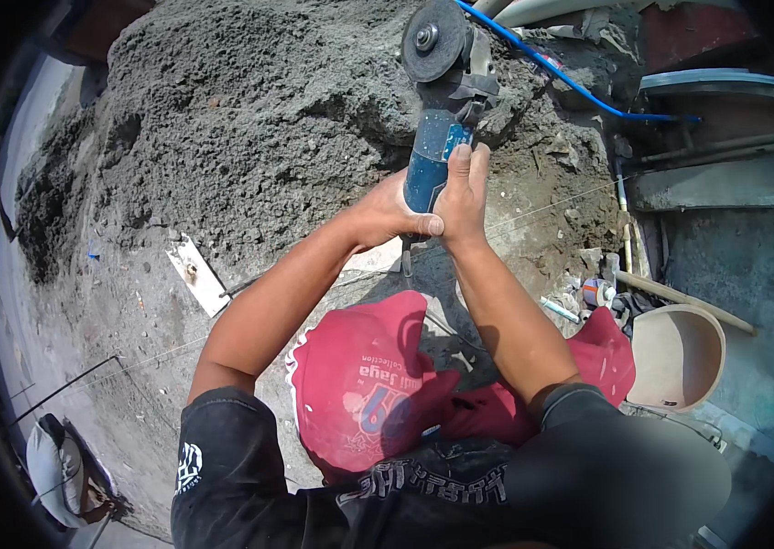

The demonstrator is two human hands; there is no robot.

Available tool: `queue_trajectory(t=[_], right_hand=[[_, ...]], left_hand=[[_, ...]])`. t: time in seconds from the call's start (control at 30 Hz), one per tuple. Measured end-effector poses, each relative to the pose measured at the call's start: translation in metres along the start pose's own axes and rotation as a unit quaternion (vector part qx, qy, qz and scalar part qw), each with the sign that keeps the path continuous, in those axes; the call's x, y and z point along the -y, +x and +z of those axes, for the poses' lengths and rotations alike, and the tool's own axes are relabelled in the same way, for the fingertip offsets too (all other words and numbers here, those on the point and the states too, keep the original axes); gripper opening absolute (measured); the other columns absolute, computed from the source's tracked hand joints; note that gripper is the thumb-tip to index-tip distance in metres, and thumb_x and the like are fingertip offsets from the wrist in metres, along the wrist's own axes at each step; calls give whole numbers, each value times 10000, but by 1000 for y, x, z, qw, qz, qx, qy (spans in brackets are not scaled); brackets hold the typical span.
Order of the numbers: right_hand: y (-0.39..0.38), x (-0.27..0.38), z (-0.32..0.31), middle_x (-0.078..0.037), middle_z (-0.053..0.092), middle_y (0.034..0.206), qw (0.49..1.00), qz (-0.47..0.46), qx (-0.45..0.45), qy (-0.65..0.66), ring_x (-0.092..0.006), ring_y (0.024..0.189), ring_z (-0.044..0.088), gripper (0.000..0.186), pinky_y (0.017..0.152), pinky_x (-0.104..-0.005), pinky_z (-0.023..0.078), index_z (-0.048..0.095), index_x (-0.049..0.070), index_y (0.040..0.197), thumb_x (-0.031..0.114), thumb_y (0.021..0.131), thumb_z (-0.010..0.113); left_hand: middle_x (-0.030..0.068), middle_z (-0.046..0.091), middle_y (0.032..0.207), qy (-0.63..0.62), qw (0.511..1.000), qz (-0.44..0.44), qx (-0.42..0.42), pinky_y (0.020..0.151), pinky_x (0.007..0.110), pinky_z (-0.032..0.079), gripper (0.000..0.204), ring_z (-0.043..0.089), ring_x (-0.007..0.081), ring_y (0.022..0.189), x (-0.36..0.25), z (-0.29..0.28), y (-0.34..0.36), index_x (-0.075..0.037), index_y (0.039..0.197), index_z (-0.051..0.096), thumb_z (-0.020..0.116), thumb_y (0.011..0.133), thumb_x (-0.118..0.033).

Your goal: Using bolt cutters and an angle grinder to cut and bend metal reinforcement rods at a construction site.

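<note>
I hold a blue angle grinder out in front of me with both arms stretched. Its round grey disc points away from me at the top of the view, close to the sand pile; whether it spins I cannot tell. My left hand is wrapped round the lower part of the body, thumb across it. On the other side my right hand grips the same body, with its thumb lying up along the casing. A cord leaves the grinder's lower end and hangs down between my forearms.
A large grey sand pile fills the far side. A blue pipe runs at the upper right. To the right are a beige bucket on its side, a wooden stick and a concrete ledge. A white strip lies left, and a thin string crosses.
</note>
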State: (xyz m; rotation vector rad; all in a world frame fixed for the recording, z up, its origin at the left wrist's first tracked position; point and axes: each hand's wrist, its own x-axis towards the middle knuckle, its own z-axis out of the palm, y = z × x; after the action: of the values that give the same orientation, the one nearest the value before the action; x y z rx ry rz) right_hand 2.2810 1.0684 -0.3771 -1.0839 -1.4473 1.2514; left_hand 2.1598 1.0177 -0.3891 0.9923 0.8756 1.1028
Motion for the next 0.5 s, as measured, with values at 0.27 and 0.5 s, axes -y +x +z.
queue_trajectory(t=[0.27, 0.5], right_hand=[[-1, -36, -81, -112, 556, 1230, 967, 130, -6, 220, -178, 1117, 549, 686, 970, -329, 436, 419, -11, 1339, 574, 980, 426], [-51, -90, -127, -71, 629, 1049, 931, 214, -180, 234, -173, 903, 621, 629, 813, -326, 511, 539, 20, 1226, 583, 987, 389]], left_hand=[[66, 614, 1162, 50, 991, -21, 121, 947, 337, 445, 713, 567, 180, 1052, 68, 31, 30, -29, 1289, 506, 809, 671, -217], [87, 640, 1093, 22, 979, -92, 180, 889, 328, 476, 585, 597, 175, 998, 116, 78, 23, -22, 1199, 557, 781, 681, -175]])
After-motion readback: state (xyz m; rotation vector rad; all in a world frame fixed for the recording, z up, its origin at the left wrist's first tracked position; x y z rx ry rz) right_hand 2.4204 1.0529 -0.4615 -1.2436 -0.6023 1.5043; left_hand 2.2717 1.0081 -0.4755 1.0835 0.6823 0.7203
